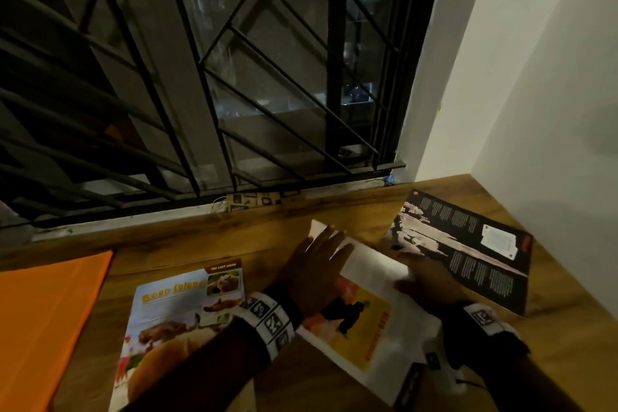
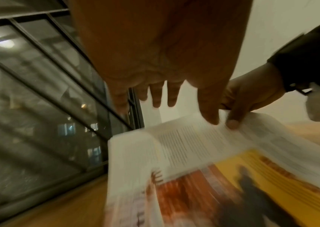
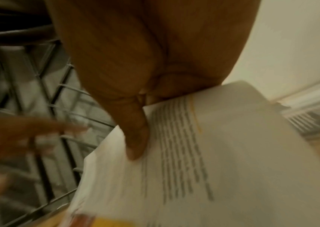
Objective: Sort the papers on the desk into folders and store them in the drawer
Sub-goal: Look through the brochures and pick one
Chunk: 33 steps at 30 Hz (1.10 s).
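The right hand (image 1: 423, 281) pinches the far edge of the yellow-pictured page (image 1: 361, 308), thumb on top, probably to lift it, while the left hand (image 1: 314, 269) lies flat on it, fingers straight, likely as an anchor. Orange folder (image 1: 43, 311) waits well apart at the desk's (image 1: 301, 378) left.

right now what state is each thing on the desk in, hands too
yellow-picture paper: on the desk, its far part lifted and curling
left hand: fingers straight, over the paper's far end
right hand: pinches the paper's right edge
bear page: flat, face up, partly under the left forearm
dark leaflet: lying open by the wall
orange folder: lying flat at the desk's left edge
desk: wooden top, papers unsorted
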Each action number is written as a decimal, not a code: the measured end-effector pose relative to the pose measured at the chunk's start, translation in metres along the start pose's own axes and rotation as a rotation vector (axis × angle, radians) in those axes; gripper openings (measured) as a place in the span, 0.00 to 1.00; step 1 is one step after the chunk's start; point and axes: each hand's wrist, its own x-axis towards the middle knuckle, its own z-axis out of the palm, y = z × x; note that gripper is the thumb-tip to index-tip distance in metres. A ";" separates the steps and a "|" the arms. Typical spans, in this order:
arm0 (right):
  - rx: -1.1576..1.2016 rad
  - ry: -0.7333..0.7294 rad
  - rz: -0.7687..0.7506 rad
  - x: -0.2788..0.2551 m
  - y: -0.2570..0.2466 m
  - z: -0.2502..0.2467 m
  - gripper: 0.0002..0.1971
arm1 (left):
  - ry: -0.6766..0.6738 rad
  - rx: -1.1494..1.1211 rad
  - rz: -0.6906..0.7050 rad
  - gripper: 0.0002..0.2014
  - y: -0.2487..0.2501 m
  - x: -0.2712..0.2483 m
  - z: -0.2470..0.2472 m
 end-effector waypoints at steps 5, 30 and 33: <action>-0.150 0.052 -0.217 0.009 -0.013 -0.022 0.18 | -0.016 -0.056 0.094 0.36 0.007 0.048 -0.023; 0.875 -0.049 0.121 -0.023 -0.080 0.072 0.13 | 0.382 -1.036 -0.680 0.16 -0.096 -0.107 0.033; 0.872 -0.131 0.109 -0.024 -0.118 0.100 0.14 | 0.395 -0.972 -0.761 0.28 -0.114 -0.162 0.046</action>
